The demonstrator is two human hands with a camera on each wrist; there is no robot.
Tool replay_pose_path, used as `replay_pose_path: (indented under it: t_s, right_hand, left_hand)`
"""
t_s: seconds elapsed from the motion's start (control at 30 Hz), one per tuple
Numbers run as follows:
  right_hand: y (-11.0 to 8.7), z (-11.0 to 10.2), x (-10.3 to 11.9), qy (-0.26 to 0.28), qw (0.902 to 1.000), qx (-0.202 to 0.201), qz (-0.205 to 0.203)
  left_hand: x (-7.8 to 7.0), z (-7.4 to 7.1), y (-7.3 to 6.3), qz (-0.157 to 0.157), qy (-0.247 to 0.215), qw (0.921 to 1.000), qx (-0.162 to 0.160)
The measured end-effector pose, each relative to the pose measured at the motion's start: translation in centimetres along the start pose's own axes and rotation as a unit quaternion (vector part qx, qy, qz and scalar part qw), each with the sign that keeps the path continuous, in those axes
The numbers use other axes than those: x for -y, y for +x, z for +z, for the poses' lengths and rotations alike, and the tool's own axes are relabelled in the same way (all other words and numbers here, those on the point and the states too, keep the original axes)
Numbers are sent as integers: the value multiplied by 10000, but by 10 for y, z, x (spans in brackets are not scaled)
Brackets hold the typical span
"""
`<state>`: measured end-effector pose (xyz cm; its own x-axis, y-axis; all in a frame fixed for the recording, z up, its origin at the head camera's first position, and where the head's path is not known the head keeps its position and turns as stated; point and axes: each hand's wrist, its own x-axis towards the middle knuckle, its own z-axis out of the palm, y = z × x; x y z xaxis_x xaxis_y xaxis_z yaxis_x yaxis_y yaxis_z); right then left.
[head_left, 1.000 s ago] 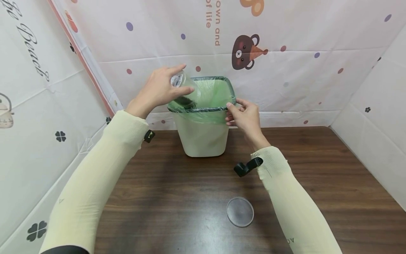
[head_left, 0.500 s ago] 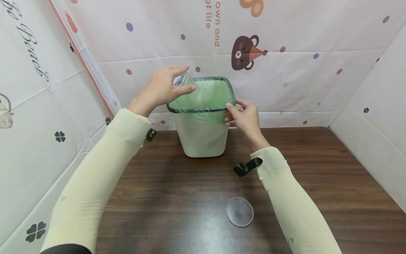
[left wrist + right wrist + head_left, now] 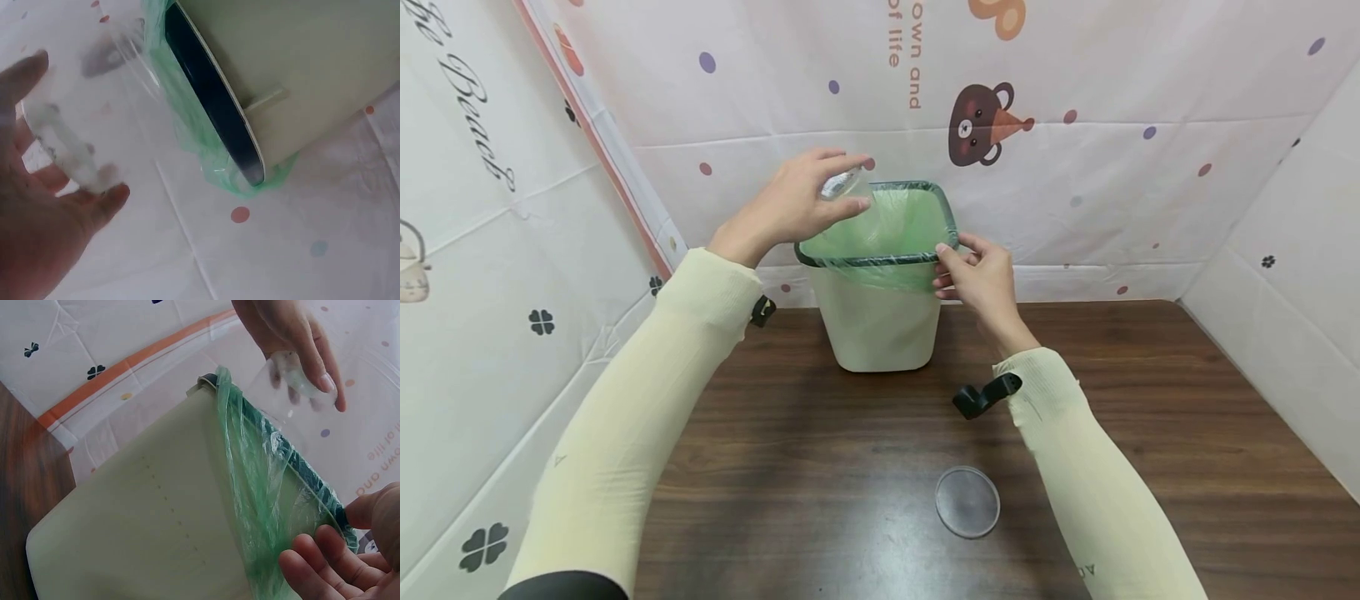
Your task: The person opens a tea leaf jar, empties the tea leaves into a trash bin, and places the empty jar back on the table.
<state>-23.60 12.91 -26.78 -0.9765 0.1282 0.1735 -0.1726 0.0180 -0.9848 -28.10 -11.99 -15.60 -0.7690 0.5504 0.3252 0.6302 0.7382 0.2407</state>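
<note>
My left hand (image 3: 790, 200) grips a clear plastic jar (image 3: 844, 182) by its base end. The jar is tipped mouth-down over the left part of a pale green trash can (image 3: 880, 325); no dark contents show in it. In the left wrist view, whitish marks show on the jar (image 3: 69, 144) near its base. A thin green bag (image 3: 902, 221) lines the can and folds over its dark green rim. With thumb and fingers, my right hand (image 3: 981, 279) pinches the rim and bag at the front right corner.
A round clear lid (image 3: 967, 502) lies on the dark wooden table (image 3: 820, 483), nearer to me than the can. Patterned white sheets (image 3: 1120, 192) hang close behind the can and along both sides.
The dark contents seen in the jar a second ago no longer show in it. My left hand has tipped the jar further over and moved slightly right and up. My right hand stayed still.
</note>
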Motion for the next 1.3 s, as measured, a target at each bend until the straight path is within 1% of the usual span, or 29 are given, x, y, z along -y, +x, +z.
replay_pose_path:
  t_s: [0.07, 0.13, 0.27, 0.4, 0.5, 0.63, 0.83, 1.0, 1.13, 1.3]
  right_hand:
    - [0, 0, 0, 6, 10000, 0, 6]
    - [1, -1, 0, 16, 10000, 22, 10]
    - [2, -1, -1, 82, 10000, 19, 16]
    - [1, -1, 0, 168, 9998, -8, 45]
    - [0, 0, 1, 166, 9999, -24, 42]
    - [0, 1, 1, 142, 9999, -47, 11]
    - [1, 1, 1, 185, 9998, -83, 17]
    - [1, 2, 1, 287, 9995, -89, -27]
    - [0, 2, 2, 327, 9994, -62, -22]
    - [-1, 3, 3, 390, 9991, -71, 134]
  left_hand:
    - [-1, 1, 3, 164, -61, 9998, -33]
    - [-2, 2, 5, 184, -58, 9998, -51]
    - [-7, 2, 10, -79, -150, 9997, -170]
    - [-11, 2, 10, -341, -315, 9987, -207]
    - [-11, 1, 7, -500, -503, 9973, -215]
    - [-9, 2, 2, -695, -617, 9953, -267]
    - [-10, 2, -7, -962, -704, 9918, -459]
    - [-10, 1, -15, -1039, -727, 9898, -646]
    - [-10, 2, -20, -970, -757, 9891, -806]
    - [-9, 2, -27, -922, -826, 9869, -1035]
